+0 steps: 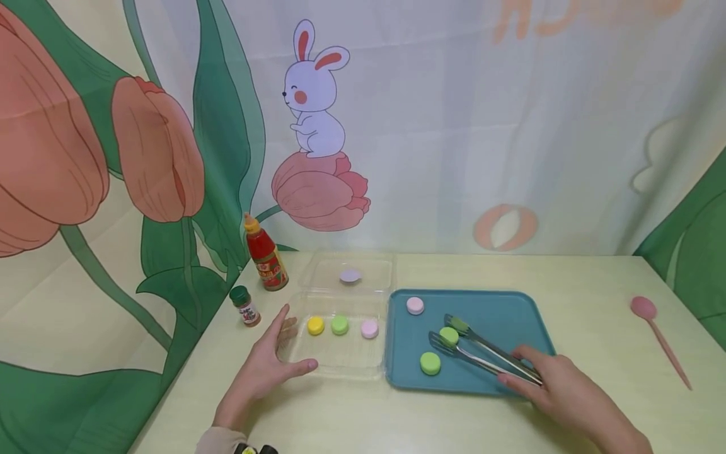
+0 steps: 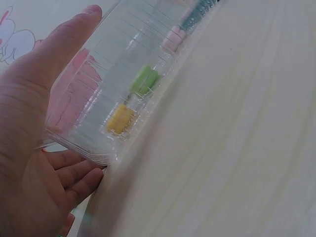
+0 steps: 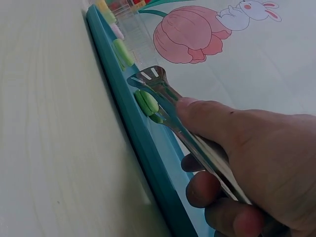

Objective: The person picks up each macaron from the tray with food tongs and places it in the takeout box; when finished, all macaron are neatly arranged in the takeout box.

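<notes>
My right hand [image 1: 558,381] grips metal tongs [image 1: 493,353] over the blue tray [image 1: 482,301]. Between the tong ends sits a green macaron [image 1: 449,336], also seen in the right wrist view with the tongs [image 3: 197,148] around it. A second green macaron [image 1: 430,363] and a pink macaron [image 1: 415,306] lie on the tray. My left hand [image 1: 266,362], thumb and fingers spread, is at the left side of a clear plastic box [image 1: 346,367]. Inside that box stand a yellow macaron [image 1: 315,325], a green one and a pink one in a row.
The box's clear lid [image 1: 374,268] is folded open behind it. At the back left stand a red sauce bottle [image 1: 266,255] and a small green-capped spice jar [image 1: 246,306]. A pink spoon [image 1: 660,337] lies on the table right of the tray. A printed curtain [image 1: 420,157] hangs behind.
</notes>
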Available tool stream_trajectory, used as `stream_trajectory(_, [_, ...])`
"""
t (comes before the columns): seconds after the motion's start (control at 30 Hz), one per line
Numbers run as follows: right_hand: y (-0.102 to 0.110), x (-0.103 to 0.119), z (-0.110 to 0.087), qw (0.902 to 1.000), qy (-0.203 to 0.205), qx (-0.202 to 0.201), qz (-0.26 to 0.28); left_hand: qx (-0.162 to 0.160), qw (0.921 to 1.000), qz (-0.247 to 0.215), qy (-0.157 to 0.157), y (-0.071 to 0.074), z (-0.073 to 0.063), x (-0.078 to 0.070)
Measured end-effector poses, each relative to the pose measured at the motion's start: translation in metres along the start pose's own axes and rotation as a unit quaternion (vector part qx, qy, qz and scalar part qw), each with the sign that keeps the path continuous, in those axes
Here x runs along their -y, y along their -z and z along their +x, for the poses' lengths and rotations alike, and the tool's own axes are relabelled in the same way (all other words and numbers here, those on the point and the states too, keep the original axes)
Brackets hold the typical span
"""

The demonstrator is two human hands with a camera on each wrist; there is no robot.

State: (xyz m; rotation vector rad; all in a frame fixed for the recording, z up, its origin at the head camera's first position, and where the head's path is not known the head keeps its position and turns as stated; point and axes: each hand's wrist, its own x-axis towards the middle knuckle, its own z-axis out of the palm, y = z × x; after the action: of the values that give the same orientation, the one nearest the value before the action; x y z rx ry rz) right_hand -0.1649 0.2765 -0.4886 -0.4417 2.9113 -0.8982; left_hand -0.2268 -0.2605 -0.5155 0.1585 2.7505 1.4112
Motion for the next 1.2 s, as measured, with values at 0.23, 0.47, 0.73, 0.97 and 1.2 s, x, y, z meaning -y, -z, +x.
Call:
stream_trajectory(0.23, [0.0012,-0.0002,0.0015,0.9999,0.006,0.008,-0.007,0.0,1.0,0.001,-0.002,0.0004,-0.0001,0.0004])
stream_trajectory(0.47, [-0.0001,-0.004,0.0004,0.9997,0.023,-0.003,-0.009,-0.001,1.0,0.003,-0.003,0.0003,-0.0001,0.0004])
stream_trajectory(0.73, [-0.0016,-0.0067,0.0004,0.9989,0.043,-0.01,-0.015,-0.001,1.0,0.002,-0.002,0.0003,0.0004,-0.0016])
stream_trajectory(0.97, [-0.0013,-0.0063,-0.0007,0.9989,0.045,-0.005,-0.015,-0.002,0.9999,0.01,0.003,0.0016,-0.0009,-0.0014])
stream_trajectory(1.2, [-0.001,-0.0057,-0.0021,0.9973,0.059,-0.04,-0.02,-0.002,0.9998,0.017,-0.003,0.001,-0.0003,-0.0013])
